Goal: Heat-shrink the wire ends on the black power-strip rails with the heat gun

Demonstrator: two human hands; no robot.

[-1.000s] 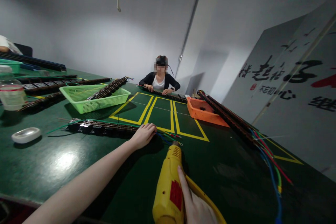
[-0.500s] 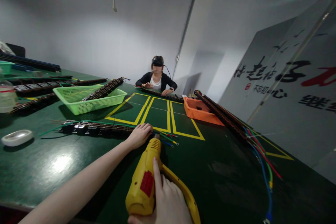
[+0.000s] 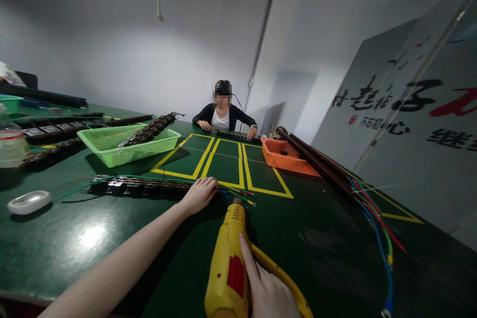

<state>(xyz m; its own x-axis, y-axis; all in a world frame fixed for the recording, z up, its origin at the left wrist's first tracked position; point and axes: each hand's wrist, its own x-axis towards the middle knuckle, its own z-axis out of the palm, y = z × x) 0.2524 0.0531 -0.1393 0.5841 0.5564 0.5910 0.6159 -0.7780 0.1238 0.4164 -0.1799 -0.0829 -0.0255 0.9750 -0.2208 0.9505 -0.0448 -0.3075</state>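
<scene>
With directions taken from the wearer's position, 12 o'clock being straight ahead, a yellow heat gun point(image 3: 225, 268) is grasped firmly by the right hand point(image 3: 270, 285), the index finger being extended along the housing. The nozzle is directed toward 12 o'clock, just beside the terminated wire ends point(image 3: 246, 199); whether contact is made cannot be told.

At 2 o'clock, blue, green and red leads point(image 3: 389, 243) are laid out from the near end of long dark strips point(image 3: 320, 159). At 10 o'clock, a white oval dish point(image 3: 30, 202) is placed on the green table point(image 3: 320, 238).

At 11 o'clock, the left hand point(image 3: 201, 193) is laid palm down over the end of a dark wired assembly point(image 3: 141, 186), which is extended toward 10 o'clock. Whether that grip is clenched cannot be told, the finger undersides being hidden.

Farther out, a bottle point(image 3: 11, 146) is located at 10 o'clock, a green basket point(image 3: 130, 156) at 11 and an orange basket point(image 3: 285, 163) at 1. At 12 o'clock, a co-worker point(image 3: 223, 115) is seated beyond yellow tape outlines point(image 3: 241, 169).
</scene>
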